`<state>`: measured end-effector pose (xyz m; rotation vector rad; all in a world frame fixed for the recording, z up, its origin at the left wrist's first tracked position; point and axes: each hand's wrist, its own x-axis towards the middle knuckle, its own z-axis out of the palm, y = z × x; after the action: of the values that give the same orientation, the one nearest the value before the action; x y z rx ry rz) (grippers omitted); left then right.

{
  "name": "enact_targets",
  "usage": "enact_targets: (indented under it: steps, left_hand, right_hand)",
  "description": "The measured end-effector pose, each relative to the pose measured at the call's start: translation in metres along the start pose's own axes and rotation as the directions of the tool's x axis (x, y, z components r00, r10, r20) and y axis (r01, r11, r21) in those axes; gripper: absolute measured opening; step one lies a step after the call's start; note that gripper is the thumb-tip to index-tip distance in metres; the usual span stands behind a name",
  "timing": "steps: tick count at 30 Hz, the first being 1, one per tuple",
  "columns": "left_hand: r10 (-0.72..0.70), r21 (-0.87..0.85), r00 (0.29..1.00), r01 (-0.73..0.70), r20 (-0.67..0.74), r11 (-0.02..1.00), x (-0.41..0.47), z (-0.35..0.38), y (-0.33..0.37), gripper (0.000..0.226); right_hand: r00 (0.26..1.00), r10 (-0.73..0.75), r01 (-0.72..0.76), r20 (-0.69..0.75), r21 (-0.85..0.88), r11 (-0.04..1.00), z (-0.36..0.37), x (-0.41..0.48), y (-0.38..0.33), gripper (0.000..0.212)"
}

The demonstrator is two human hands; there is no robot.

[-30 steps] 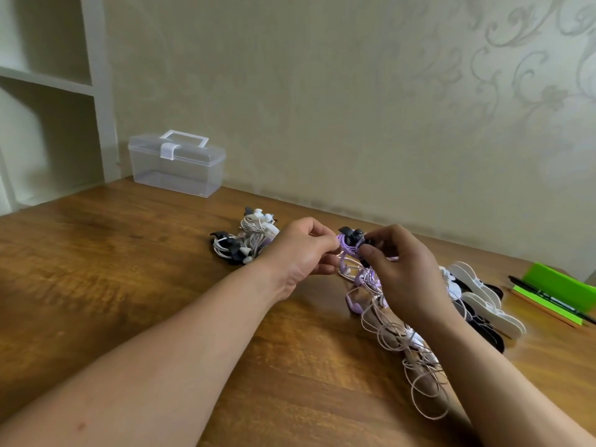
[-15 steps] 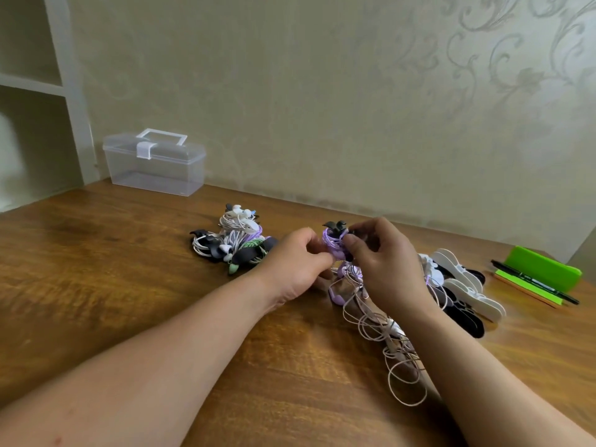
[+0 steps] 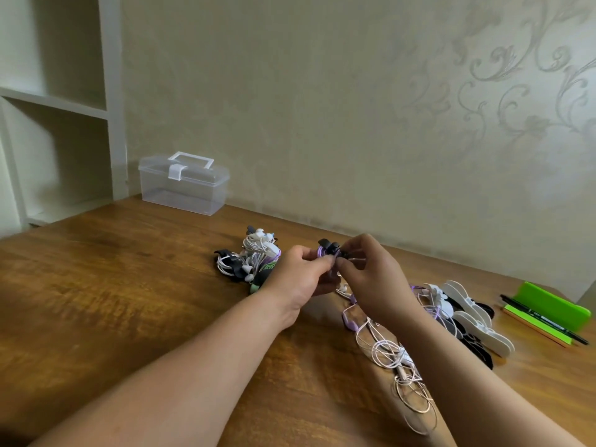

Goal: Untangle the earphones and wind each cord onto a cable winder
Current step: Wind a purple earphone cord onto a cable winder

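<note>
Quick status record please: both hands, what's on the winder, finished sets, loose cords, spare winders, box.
left hand: pinches the black winder
right hand: pinches the same winder from the other side
purple cord: partly wrapped on that winder, rest hangs below the hands
wound sets: piled left of the hands
loose cords: tangled on the table beside the right forearm
spare winders: white and black, right of the loose cords
clear box: closed, far left on the table

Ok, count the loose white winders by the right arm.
2 for sure: the far winder left of the green stand, the near winder just in front of it. A white piece left of them may be a third; cords could hide more.
</note>
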<state>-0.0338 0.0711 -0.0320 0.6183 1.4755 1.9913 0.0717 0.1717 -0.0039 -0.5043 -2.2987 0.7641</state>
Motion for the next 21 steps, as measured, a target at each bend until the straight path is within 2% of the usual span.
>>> enact_targets:
  steps: [3, 5, 7, 11, 15, 18, 21]
  left_hand:
    - [-0.067, -0.141, 0.996, 0.075, 0.061, 0.987, -0.004, -0.001, 0.006, 0.019]
    - [-0.073, -0.157, 0.994, 0.084, 0.079, 0.984, -0.006, -0.002, 0.008, 0.025]
    - [-0.058, -0.105, 0.997, 0.064, 0.053, 0.992, -0.004, -0.004, 0.007, 0.030]
    - [0.045, 0.068, 0.999, -0.046, 0.010, 0.997, -0.003, -0.002, 0.000, 0.019]
    - [0.134, 0.177, 0.991, -0.127, -0.027, 0.976, -0.003, 0.001, -0.005, 0.017]
    - [0.130, 0.213, 0.991, -0.120, -0.034, 0.970, -0.003, -0.003, -0.007, 0.019]
    - [0.062, 0.211, 0.997, -0.052, -0.043, 0.976, 0.002, -0.011, -0.002, 0.031]
  right_hand:
    - [1.000, -0.006, 0.007, -0.021, 0.061, 0.998, 0.004, -0.004, 0.002, 0.012]
    - [0.999, -0.026, 0.029, -0.029, 0.094, 0.995, 0.006, -0.008, 0.005, 0.012]
    - [0.999, -0.034, 0.035, -0.017, 0.102, 0.994, 0.006, -0.010, 0.010, 0.012]
    - [1.000, -0.014, 0.015, -0.022, 0.028, 0.999, 0.011, -0.010, 0.017, 0.013]
    - [0.999, 0.015, -0.016, -0.030, -0.035, 0.999, 0.020, -0.008, 0.015, 0.015]
    - [1.000, 0.015, -0.016, -0.018, -0.054, 0.998, 0.023, -0.008, 0.016, 0.016]
    - [0.999, 0.021, -0.021, -0.028, -0.001, 1.000, 0.020, -0.010, 0.016, 0.012]
